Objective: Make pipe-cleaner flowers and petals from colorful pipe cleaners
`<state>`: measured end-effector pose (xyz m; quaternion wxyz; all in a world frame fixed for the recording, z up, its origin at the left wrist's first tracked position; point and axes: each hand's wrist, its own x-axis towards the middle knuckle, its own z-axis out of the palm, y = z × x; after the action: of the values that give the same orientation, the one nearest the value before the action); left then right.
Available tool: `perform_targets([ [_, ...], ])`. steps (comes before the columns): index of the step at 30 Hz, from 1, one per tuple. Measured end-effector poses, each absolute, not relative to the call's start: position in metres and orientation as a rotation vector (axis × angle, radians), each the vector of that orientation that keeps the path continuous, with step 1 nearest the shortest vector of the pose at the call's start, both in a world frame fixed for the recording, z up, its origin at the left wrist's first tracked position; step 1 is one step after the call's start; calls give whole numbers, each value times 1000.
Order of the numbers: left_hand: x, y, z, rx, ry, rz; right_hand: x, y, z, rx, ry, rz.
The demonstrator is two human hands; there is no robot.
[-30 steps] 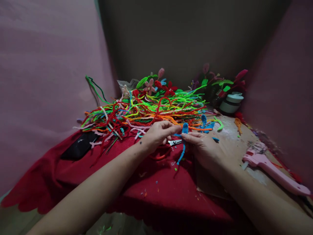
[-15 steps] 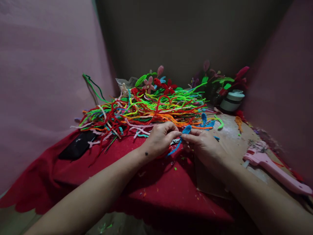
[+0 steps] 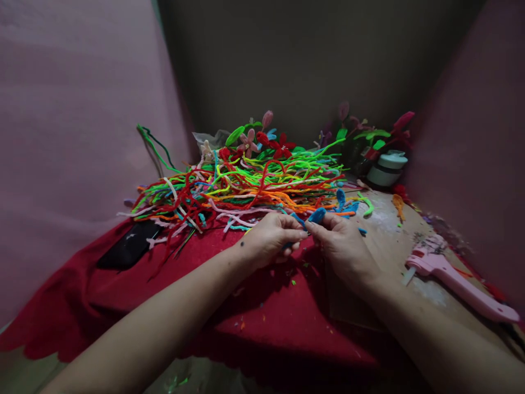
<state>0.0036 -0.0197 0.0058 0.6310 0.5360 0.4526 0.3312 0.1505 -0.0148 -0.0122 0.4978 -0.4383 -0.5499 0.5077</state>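
Between my two hands is a blue pipe cleaner (image 3: 317,215), bent into a leaf-like loop at one end. My right hand (image 3: 342,241) pinches it at the base of the loop, with thumb and forefinger pressed together. My left hand (image 3: 275,236) has its fingers curled round the thin blue tail, part of which shows above the thumb. The fingertips of both hands nearly meet. More blue looped pieces (image 3: 341,200) lie just beyond my right hand.
A heap of coloured pipe cleaners (image 3: 246,183) spreads behind my hands. A black phone (image 3: 130,245) lies left on the red cloth (image 3: 164,295). To the right, a pink glue gun (image 3: 459,279) rests on cardboard (image 3: 381,241). A lidded jar (image 3: 385,168) and pipe-cleaner flowers (image 3: 283,146) stand at the back.
The blue tail that hung below my hands is now gathered up at my left fingers. The metal tool seen between the hands is now hidden. The loop has tipped slightly rightward.
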Motion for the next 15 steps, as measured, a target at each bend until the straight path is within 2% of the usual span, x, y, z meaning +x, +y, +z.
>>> perform_targets([
  [3, -4, -16, 10, 1293, 1024, 655, 150, -17, -9, -1075, -1351, 1207],
  [8, -16, -7, 17, 1610, 1098, 1061, 150, -19, -5, -1050, -1371, 1333],
  [12, -10, -9, 13, 1589, 967, 976, 148, -22, -6, -1089, -1395, 1388],
  [15, -4, -14, 9, 1662, 1032, 1044, 147, -23, -7, -1126, -1386, 1438],
])
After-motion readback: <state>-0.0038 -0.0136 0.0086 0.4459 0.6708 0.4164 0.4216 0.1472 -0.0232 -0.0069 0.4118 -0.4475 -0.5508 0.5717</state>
